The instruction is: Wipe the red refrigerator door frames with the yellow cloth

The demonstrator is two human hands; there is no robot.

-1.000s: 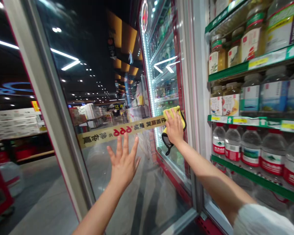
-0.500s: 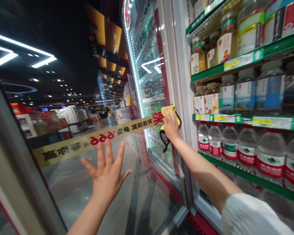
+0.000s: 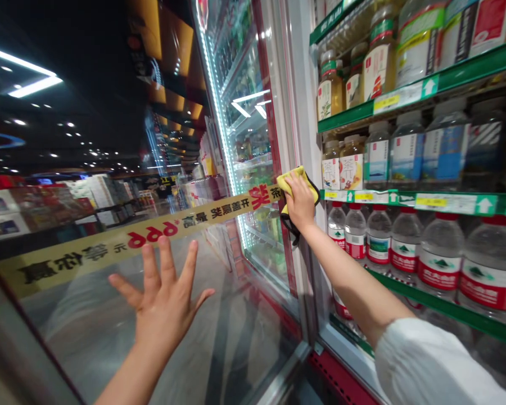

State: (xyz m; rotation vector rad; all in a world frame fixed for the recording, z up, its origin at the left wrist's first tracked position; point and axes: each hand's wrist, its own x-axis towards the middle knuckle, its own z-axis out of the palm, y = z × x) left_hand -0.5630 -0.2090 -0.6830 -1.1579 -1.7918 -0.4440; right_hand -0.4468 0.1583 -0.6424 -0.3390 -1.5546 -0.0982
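My left hand (image 3: 162,298) is spread flat against the glass door (image 3: 152,343), its fingertips by the yellow strip (image 3: 211,216) with red and black characters. Under my right hand (image 3: 300,203) is a yellow cloth (image 3: 294,173) with a black edge, pressed at the hinge side of the door. The fingers lie over the cloth, and its dark lower corner hangs below the palm.
Shelves with green price rails (image 3: 447,202) hold several drink bottles (image 3: 441,253) at the right. The door's metal frame (image 3: 34,337) runs along the lower left. A lit cooler (image 3: 253,140) shows through the glass.
The view has shifted a little to the right. My right hand and the cloth have moved slightly right along the door toward its frame. My left hand remains spread on the glass.
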